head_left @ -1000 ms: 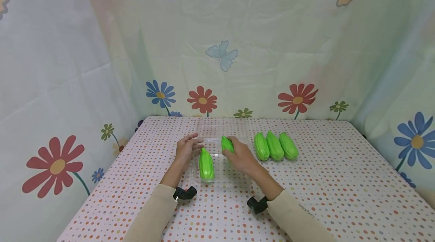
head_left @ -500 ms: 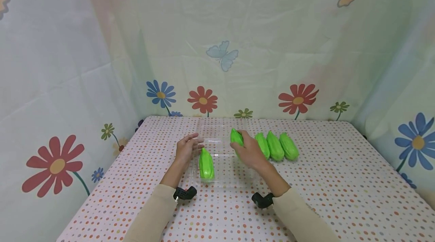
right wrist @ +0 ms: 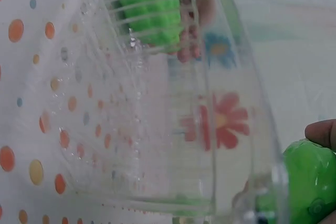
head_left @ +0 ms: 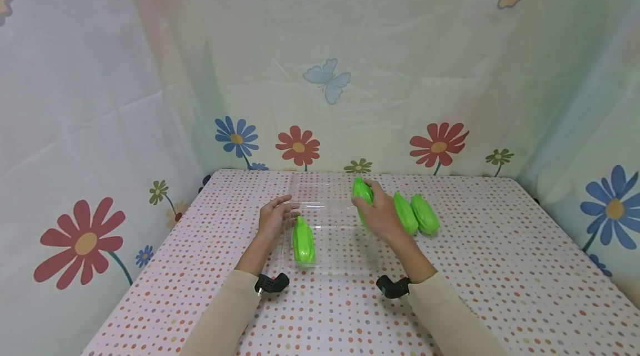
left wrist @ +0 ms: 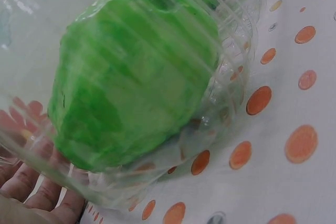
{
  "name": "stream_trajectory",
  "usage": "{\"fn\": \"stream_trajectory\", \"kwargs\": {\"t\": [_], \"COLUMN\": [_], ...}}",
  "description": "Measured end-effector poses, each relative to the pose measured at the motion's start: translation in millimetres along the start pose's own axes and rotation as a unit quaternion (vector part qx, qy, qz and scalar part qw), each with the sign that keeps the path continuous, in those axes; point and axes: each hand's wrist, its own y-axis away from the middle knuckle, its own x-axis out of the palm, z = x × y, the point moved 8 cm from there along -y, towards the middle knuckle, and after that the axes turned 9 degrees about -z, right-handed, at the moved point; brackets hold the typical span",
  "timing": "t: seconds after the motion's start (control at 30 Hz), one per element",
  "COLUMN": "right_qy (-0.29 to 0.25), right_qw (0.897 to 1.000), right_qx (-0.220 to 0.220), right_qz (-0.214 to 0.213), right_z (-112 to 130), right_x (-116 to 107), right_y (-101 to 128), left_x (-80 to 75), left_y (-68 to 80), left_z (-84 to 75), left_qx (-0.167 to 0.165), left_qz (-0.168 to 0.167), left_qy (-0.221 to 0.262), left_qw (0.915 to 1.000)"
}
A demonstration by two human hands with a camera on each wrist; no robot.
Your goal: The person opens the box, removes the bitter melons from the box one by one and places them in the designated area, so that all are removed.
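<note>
A clear plastic box (head_left: 342, 250), its lid (head_left: 325, 186) folded back behind it, stands in the middle of the table. Inside, toward the left wall, lies one green ridged gourd (head_left: 303, 242), seen large through the plastic in the left wrist view. My left hand (head_left: 272, 220) is beside the box's back left corner, fingers extended and loosely bent. My right hand (head_left: 382, 212) grips another green gourd at the back right of the box; the held gourd (right wrist: 312, 182) shows at the lower right of the right wrist view, above the box wall.
Two more green gourds (head_left: 406, 214) (head_left: 425, 215) lie side by side on the dotted tablecloth (head_left: 480, 256), right of the box; my right hand covers the spot beside them. Patterned curtains (head_left: 380, 67) stand behind the table.
My right hand has carried its gourd rightward and away from me, from over the box's middle to its back right. It now hides the nearest loose gourd. The left hand has stayed put.
</note>
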Motion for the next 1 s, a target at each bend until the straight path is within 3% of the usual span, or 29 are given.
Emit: {"fn": "stream_trajectory", "kwargs": {"t": [0.4,0.73,1.0], "right_qy": [0.019,0.017,0.022], "right_qw": [0.999,0.996,0.994], "right_qx": [0.013,0.062,0.076], "right_qz": [-0.028,-0.058,-0.079], "right_z": [-9.5,-26.4,-36.0], "right_x": [-28.0,-55.1,-74.6], "right_y": [-11.4,-18.5,-21.0], "left_x": [-1.1,-0.7,-0.8], "left_y": [-0.4,0.2,0.2], "left_z": [-0.2,-0.8,-0.2], "left_qx": [0.011,0.011,0.011], "left_qz": [-0.010,-0.014,-0.011], "left_qy": [0.001,0.004,0.004], "left_qw": [0.9999,0.9998,0.9999]}}
